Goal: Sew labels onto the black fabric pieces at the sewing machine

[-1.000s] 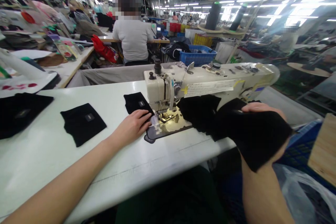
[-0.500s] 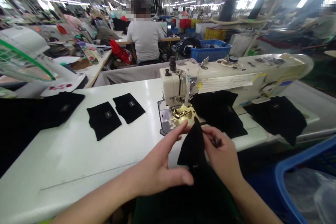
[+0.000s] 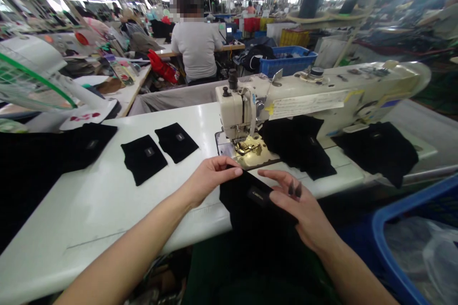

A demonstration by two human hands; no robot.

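A black cloth piece (image 3: pixel 246 209) with a small dark label (image 3: pixel 258 196) hangs between my hands at the table's front edge. My left hand (image 3: pixel 211 176) pinches its upper left corner between thumb and fingers. On the other side, my right hand (image 3: pixel 304 207) has its thumb on the cloth beside the label, the fingers behind the upper edge. A small dark two-pointed thing (image 3: pixel 295 189) shows at the right fingers; its kind is unclear. Just beyond stands a sewing machine (image 3: pixel 234 109), its presser foot (image 3: pixel 246 147) above a worn metal plate. No cloth lies under the foot.
Two labelled black pieces (image 3: pixel 144 159) lie on the white table (image 3: pixel 107 209) at left, near a larger black cloth (image 3: pixel 32 162). More black pieces (image 3: pixel 377 150) lie beneath and right of the machine arm. A blue basket (image 3: pixel 381 228) stands at right; a person (image 3: pixel 196 47) sits ahead.
My left hand has gone from spread fingers to pinching the cloth's corner. The cloth, folded to a narrow point before, is now spread wider with its label facing me.
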